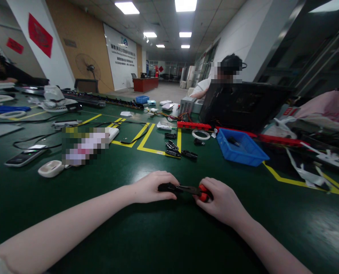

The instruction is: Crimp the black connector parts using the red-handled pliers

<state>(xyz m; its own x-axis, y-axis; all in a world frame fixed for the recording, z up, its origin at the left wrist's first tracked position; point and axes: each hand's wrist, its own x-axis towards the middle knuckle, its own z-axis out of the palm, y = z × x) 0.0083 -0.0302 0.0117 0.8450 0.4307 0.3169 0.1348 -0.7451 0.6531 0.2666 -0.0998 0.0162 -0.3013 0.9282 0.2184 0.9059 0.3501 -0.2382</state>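
A: So where are the pliers [190, 189] at, exactly?
B: Front and middle, just above the green surface [146, 232], lying sideways between both hands. The right hand [219, 199] is wrapped around the red handles.
A: And the other one?
B: Left hand [155, 187] is pinching a small black piece [167, 187] between thumb and fingers. The plier tips reach right to its end, but it's hard to tell if they're actually biting on it.
A: What's around that?
B: Past the hands there's a loose cluster of black parts [173, 153], some inside a yellow tape outline [158, 151], some out. A white ring [198, 137] lies near them, then a blue tray [239, 156] to the right with something dark in it.
A: Left side?
B: A phone [24, 156] lying flat, with a white rounded gadget [51, 168] near it. Way across, a person [203, 85] sits behind a big black panel [240, 101] that's leaning at a tilt.
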